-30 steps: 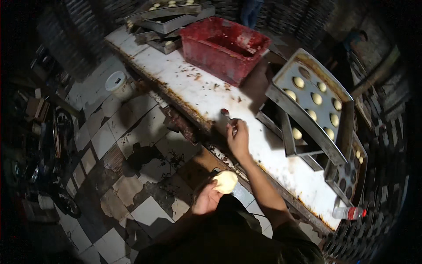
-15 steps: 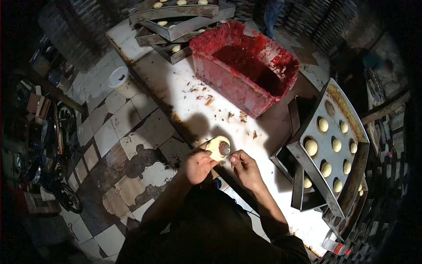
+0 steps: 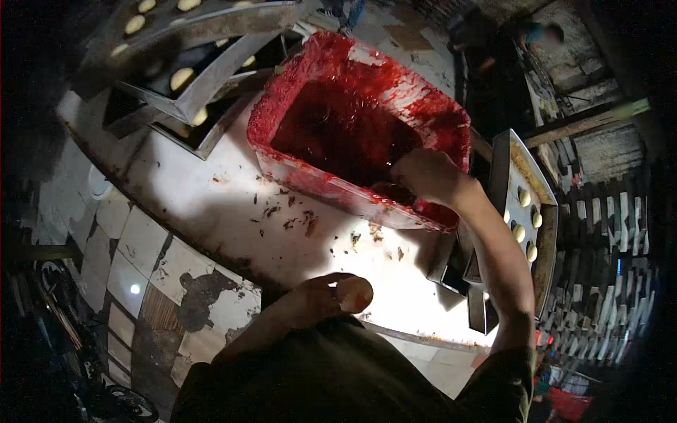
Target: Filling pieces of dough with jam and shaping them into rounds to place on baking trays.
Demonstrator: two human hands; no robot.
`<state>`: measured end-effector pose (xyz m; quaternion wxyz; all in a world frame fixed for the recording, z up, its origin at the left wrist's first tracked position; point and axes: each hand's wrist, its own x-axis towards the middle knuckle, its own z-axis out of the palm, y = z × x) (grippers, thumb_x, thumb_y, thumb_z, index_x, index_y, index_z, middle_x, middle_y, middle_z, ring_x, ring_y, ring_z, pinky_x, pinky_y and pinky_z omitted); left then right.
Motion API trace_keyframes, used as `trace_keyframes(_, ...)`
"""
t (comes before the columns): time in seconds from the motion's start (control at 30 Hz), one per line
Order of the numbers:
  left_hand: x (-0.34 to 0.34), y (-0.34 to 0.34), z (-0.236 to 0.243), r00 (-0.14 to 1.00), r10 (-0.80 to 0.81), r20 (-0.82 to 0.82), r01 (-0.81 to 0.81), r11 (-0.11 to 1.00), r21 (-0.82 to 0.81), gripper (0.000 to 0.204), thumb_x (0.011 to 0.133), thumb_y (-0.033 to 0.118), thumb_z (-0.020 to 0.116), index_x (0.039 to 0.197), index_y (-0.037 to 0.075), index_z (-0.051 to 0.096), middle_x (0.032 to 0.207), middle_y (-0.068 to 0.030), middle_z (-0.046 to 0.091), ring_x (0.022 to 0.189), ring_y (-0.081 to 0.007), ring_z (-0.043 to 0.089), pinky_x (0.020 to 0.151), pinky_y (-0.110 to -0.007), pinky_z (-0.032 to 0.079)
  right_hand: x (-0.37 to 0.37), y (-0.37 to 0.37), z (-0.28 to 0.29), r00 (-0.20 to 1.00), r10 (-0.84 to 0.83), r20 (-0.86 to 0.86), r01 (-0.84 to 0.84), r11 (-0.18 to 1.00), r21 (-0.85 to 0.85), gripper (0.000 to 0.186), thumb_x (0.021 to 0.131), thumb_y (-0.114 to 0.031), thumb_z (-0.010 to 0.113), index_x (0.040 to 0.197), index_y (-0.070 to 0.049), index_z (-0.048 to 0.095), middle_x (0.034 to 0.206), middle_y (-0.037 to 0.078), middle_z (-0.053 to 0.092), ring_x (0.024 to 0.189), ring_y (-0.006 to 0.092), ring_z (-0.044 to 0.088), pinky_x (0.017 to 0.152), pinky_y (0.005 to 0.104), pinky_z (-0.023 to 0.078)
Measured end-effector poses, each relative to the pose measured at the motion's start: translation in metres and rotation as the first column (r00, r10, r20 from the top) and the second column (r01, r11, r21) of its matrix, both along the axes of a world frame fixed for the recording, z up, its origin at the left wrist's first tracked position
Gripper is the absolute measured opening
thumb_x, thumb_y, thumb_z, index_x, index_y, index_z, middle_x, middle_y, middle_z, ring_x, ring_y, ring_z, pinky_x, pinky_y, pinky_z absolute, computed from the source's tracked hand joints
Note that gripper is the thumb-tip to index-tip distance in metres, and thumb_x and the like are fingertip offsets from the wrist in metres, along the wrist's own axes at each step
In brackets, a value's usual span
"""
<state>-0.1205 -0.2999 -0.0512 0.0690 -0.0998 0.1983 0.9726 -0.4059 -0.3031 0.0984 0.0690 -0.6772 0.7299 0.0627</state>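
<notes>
While your left hand (image 3: 310, 304) curls around a pale, round ball of dough (image 3: 355, 294) just above the near edge of the bench (image 3: 211, 211), your right hand (image 3: 423, 176) reaches into the red rectangular plastic tub (image 3: 296, 173) smeared with dark red filling; whether its fingers are closed on anything I cannot tell. The dough ball is roundish, with no clear long axis, its exposed face turned to your right. The tub sits slanted on the bench, its long axis running from upper left to lower right. Bare white bench top, flecked with dark crumbs, lies open between the tub and your left hand. Metal baking trays with pale dough rounds (image 3: 525, 211) crowd your right side, and more stacked trays (image 3: 183, 77) sit at the far left. Checked floor tiles (image 3: 141, 275) show below the bench's left edge; the room is dim.
</notes>
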Motion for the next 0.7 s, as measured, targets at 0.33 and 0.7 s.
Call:
trace_keyframes(0.33, 0.011, -0.032, -0.015, 0.979, -0.202, -0.026, 0.16, 0.844, -0.513, 0.048, 0.085, 0.011, 0.055, 0.13, 0.002, 0.039, 0.124, -0.0119, 0.05, 0.109, -0.0232, 0.054, 0.094, -0.031, 0.044, -0.033, -0.004, -0.036, 0.974, -0.103, 0.2, -0.036, 0.806, 0.591, 0.015, 0.08, -0.018, 0.057, 0.087, -0.007, 0.064, 0.084, 0.016, 0.064, 0.079, 0.0306, 0.062, 0.069, 0.0416, 0.049)
trace_keyframes(0.7, -0.016, 0.02, 0.027, 0.94, 0.339, -0.04, -0.328, 0.93, 0.167, 0.042, 0.086, 0.007, 0.041, 0.127, 0.004, 0.04, 0.128, -0.0136, 0.047, 0.121, -0.0248, 0.043, 0.106, -0.043, 0.032, 0.01, 0.116, 0.101, 0.614, -0.349, 0.708, 0.373, 0.919, 0.13, 0.013, 0.087, -0.005, 0.053, 0.092, 0.0, 0.064, 0.079, 0.01, 0.066, 0.079, 0.0177, 0.062, 0.074, 0.0303, 0.048)
